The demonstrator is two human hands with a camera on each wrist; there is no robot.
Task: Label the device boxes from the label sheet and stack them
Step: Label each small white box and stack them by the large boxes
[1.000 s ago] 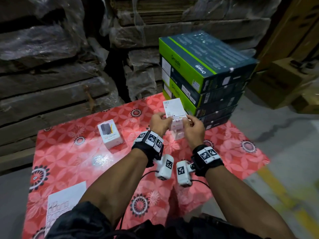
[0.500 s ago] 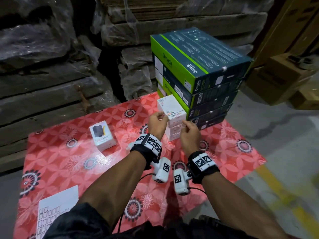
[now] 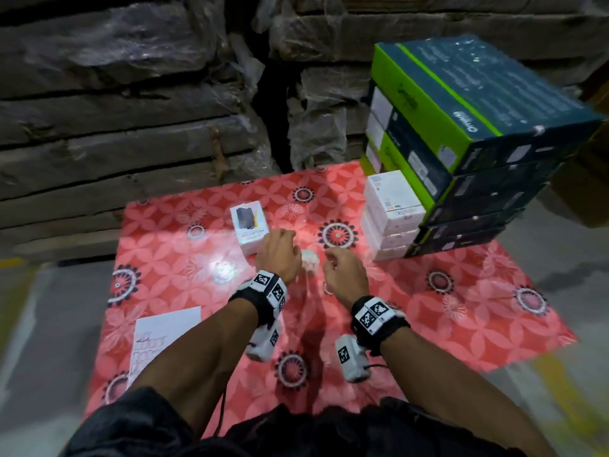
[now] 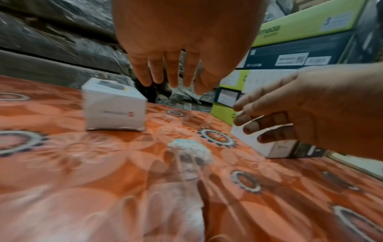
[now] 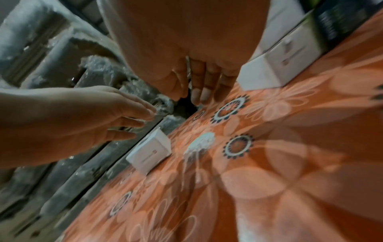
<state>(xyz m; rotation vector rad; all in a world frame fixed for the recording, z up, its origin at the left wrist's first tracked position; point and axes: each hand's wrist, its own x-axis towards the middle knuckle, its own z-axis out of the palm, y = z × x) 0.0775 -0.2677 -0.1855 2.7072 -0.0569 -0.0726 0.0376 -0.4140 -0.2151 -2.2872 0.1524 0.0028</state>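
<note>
Three white device boxes stand stacked against the big green and dark boxes. A single white device box with a dark picture on top stands left of the middle. My left hand hovers just right of that box, fingers straight and empty, as the left wrist view shows. My right hand hangs beside it, fingers loosely bent and empty. A crumpled white paper ball lies on the cloth between the two hands. The label sheet lies near the front left.
The red flowered tablecloth covers the table. Plastic-wrapped pallets of flat cardboard rise close behind it. Grey floor with a yellow line runs to the right. In the left wrist view the stacked white boxes sit behind my right hand.
Both hands have let go of the white box, which now tops the small stack. They have drawn back and left, toward the lone box and the paper ball.
</note>
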